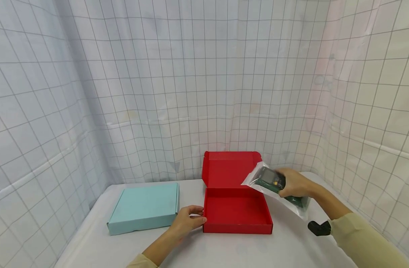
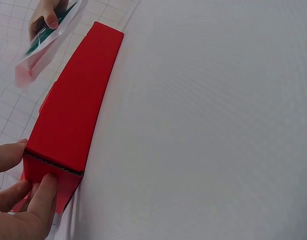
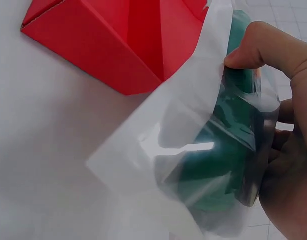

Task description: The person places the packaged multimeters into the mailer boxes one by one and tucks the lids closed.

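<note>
A cream sleeve (image 1: 368,240) reaches in at lower right, leading to the right hand (image 1: 296,182), whose fingers grasp a clear plastic bag (image 3: 183,120). Inside the bag is a green-and-black handheld device (image 1: 272,179) with a grey screen. The bagged device is held up, tilted, beside the right end of an open red corrugated cardboard box (image 1: 238,228); in the head view its left corner overlaps the raised lid (image 1: 229,165). The left hand (image 1: 186,222) has its fingers loosely bent, tips touching the box's left wall. Further left, a light-blue box (image 1: 145,203) lies closed on the white-covered worktop (image 1: 238,253), before a grid-patterned curtain (image 1: 191,82).
</note>
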`<state>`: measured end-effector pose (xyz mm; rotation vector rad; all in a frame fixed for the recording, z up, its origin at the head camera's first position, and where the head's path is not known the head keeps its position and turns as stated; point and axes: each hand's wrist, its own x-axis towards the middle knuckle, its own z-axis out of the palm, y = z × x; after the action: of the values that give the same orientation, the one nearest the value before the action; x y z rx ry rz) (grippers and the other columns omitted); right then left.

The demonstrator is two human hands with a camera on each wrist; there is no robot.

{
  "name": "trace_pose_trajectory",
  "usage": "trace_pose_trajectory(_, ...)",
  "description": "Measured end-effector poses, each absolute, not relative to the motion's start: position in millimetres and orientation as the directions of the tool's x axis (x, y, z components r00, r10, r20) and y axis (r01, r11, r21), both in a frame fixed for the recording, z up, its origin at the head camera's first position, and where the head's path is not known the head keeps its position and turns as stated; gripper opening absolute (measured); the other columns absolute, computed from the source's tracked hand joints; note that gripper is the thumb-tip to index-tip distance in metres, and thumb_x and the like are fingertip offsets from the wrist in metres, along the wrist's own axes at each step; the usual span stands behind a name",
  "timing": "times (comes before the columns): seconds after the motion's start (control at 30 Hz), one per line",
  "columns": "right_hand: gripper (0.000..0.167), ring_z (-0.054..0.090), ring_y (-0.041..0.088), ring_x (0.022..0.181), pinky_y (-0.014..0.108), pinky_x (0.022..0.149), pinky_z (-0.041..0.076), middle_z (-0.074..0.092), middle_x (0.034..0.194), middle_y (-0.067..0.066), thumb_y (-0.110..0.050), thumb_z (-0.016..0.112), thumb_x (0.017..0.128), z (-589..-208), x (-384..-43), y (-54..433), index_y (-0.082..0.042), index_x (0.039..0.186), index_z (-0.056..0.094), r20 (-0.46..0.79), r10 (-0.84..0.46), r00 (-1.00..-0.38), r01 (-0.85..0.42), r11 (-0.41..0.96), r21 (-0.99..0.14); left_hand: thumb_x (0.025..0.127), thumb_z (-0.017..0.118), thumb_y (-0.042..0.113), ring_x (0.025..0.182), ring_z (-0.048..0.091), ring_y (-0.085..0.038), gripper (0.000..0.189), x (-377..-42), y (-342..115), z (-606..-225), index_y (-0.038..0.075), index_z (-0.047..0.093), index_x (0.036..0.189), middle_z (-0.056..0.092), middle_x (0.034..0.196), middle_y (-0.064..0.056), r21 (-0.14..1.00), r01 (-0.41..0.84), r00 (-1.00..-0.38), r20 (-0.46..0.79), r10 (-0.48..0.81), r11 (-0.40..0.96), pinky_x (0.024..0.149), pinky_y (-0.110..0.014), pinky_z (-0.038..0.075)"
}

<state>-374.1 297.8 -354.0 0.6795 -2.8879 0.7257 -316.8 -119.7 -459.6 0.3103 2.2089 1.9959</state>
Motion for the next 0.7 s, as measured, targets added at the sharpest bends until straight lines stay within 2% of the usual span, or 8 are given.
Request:
trace_pose_trajectory(0.33, 0.094, 0.053, 0.029, 0.106, 0.045, 0.082, 0.059, 0.058, 0.119, 0.008, -0.026, 0.09, 0.063, -350, -380, 274, 0.003, 0.142, 0.049, 0.16, -0.484, -0.86, -0.503, 0.751, -0.428, 0.093, 0.075, 0.002, 0.098, 0.067, -0.023, 0.045, -316, -121, -458, -0.01, 0.057, 0.133, 0.063, 0.118, -0.015, 0.993, 0.053, -0.969, 0.027, 0.244, 0.103, 0.087, -0.039, 0.06)
trace_pose_trajectory(0.7, 0.094, 0.052, 0.026, 0.108, 0.041, 0.082, 0.058, 0.057, 0.122, 0.005, -0.025, 0.088, 0.064, -355, -385, 244, 0.001, 0.145, 0.049, 0.136, -0.56, -0.817, -0.566, 0.734, -0.375, 0.094, 0.075, 0.003, 0.097, 0.066, -0.023, 0.046, -318, -120, -459, -0.009, 0.057, 0.134, 0.063, 0.118, -0.014, 0.99, 0.051, -0.974, 0.02, 0.226, 0.129, 0.087, -0.039, 0.06)
